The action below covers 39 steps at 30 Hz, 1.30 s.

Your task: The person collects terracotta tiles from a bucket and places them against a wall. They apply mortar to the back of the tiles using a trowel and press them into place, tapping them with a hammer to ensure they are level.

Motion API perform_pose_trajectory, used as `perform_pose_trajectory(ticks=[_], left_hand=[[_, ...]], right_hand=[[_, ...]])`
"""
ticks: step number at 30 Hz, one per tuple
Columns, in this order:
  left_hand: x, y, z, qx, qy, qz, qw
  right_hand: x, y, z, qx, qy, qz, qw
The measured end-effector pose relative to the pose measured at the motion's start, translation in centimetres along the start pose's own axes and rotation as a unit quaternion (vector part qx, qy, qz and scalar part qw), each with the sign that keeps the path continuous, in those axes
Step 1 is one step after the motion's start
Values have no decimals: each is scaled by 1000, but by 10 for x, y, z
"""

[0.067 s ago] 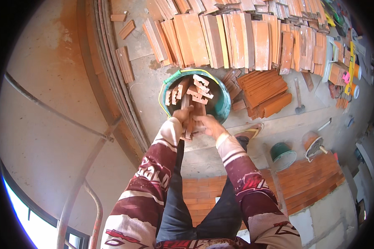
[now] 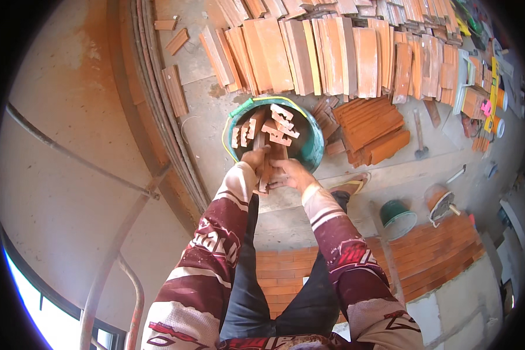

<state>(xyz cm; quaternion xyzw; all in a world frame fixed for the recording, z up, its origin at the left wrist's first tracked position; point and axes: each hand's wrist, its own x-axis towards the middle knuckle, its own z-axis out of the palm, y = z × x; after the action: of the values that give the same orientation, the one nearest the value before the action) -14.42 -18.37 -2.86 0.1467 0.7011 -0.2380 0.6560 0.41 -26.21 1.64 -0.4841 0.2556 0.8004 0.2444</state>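
A green bucket [image 2: 315, 143] with a yellow handle stands on the floor before me. Several grooved clay tile strips [image 2: 279, 134] stand on end inside it, their pale cut ends up. At the bucket's near rim, my left hand [image 2: 253, 160] is closed around reddish clay tile strips [image 2: 266, 176] that slant toward me. Close by, my right hand [image 2: 294, 174] has its fingers curled against the right side of the strips. The lower parts of the strips inside the bucket are in shadow.
Long rows of clay tiles [image 2: 326, 55] lie beyond the bucket. Right of it are a stack of orange grooved tiles [image 2: 370, 128] and a mallet [image 2: 419, 135]. A second green bucket [image 2: 398, 219] rests farther right. Metal bars [image 2: 118, 233] rise at my left.
My right hand's fingers have loosened and spread slightly beside the strips. My left hand keeps nearly the same place, and the bucket has not moved.
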Motion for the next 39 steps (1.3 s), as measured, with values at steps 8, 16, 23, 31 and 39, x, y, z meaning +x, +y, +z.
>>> perform_pose_trajectory(ticks=[8,16,23,31,39], left_hand=[[-59,42,-23,114,-20,-6,993],[-56,-17,-34,-16,166,191,967],[-64,-36,8,53,302,317,898],[-23,-72,25,-285,294,322,854],[-55,-21,30,-459,176,189,850]], right_hand=[[45,14,3,172,-27,-31,984],[65,24,33,251,-47,-49,966],[75,18,7,252,-11,-95,963],[63,12,15,255,43,-97,961],[45,0,-4,-127,191,-106,968]])
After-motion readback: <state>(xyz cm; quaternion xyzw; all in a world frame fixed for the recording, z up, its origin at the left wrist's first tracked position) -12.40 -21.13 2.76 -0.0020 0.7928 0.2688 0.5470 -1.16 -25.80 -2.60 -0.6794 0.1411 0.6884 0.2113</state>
